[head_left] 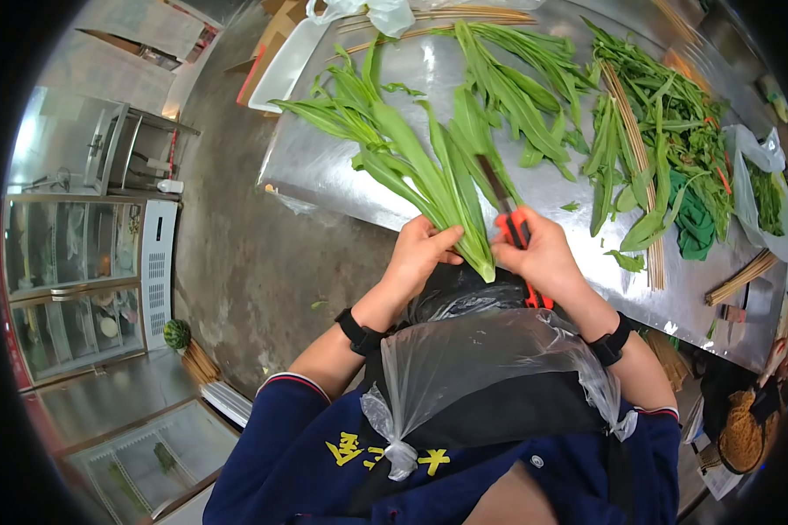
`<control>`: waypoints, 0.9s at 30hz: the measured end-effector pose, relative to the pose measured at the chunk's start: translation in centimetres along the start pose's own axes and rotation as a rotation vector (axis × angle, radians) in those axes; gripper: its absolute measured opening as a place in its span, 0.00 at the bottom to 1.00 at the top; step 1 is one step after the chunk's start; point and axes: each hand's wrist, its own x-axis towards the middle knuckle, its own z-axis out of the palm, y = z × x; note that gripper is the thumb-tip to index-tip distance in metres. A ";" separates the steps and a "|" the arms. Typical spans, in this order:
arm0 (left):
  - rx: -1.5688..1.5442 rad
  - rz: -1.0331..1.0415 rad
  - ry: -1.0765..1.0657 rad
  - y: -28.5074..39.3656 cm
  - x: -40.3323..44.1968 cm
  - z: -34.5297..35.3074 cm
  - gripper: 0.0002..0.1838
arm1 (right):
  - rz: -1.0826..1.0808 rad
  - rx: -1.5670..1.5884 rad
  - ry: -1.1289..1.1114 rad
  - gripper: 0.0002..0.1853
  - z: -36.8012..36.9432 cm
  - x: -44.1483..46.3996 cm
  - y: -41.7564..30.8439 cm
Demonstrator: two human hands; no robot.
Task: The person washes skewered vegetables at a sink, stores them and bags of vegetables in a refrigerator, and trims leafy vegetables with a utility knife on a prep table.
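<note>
My left hand [422,254] is closed round the base of a head of long-leaved greens [403,140], its pale cut end pointing toward my body. The leaves spread away over the edge of the metal table. In my right hand [541,249] is a knife [499,188] with a dark blade and a red-and-black handle. Its blade points up and away, close beside the leaves. The right fingers wrap the handle near the stem end. Below both hands, a clear plastic sheet [481,350] is tied over my dark apron.
On the metal table [324,179] lie more long leaves [516,87], a heap of greens [665,131] and thin straw-coloured sticks [634,149]. A green cloth [693,223] and a plastic bag of greens [766,188] are at right. Glass-door fridges [75,280] stand at left.
</note>
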 end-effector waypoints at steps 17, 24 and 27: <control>-0.297 0.062 -0.059 0.3 -1.2 -0.1 0.12 | 0.281 0.487 -0.059 0.17 0.4 1.2 -1.9; -0.160 0.130 -0.067 -0.3 -0.6 0.4 0.13 | 0.235 0.468 -0.079 0.17 0.7 1.2 -1.2; -0.187 0.116 -0.033 -0.6 -0.5 0.3 0.13 | 0.282 0.517 -0.060 0.17 0.9 1.1 -1.2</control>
